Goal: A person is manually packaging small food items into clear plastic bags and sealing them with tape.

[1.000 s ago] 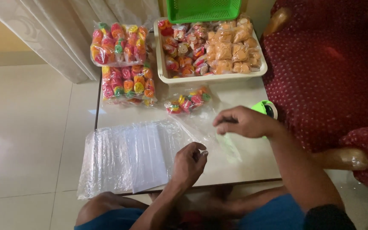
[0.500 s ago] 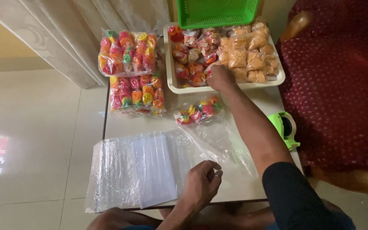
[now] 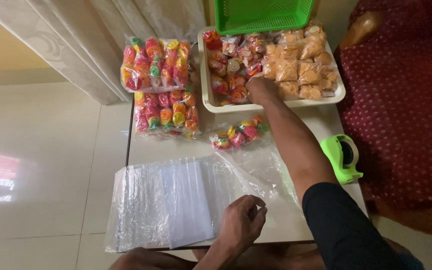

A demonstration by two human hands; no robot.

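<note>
My right hand [image 3: 261,89] reaches into the white tray [image 3: 203,75] and rests on the small wrapped snack packs, red ones [image 3: 228,67] beside orange ones [image 3: 296,65]. Its fingertips are hidden among the packs, so a grip cannot be made out. At the table's near edge my left hand [image 3: 241,220] pinches the edge of a loose clear plastic bag [image 3: 256,167]. A flat stack of clear bags [image 3: 166,205] lies just left of that hand. A small filled bag of colourful snacks [image 3: 238,134] lies between my two hands.
Two larger filled bags of colourful snacks [image 3: 156,62] [image 3: 166,112] lie at the table's far left. A green basket [image 3: 263,15] stands behind the tray. A green tape dispenser [image 3: 343,157] sits at the table's right edge [image 3: 321,120]. A red cushioned seat [image 3: 406,100] is at right, a curtain [image 3: 76,40] at left.
My right hand left the clear bag near the tape dispenser, reached forward into the tray and has settled deeper among the packs. My left hand has stayed at the bag's edge.
</note>
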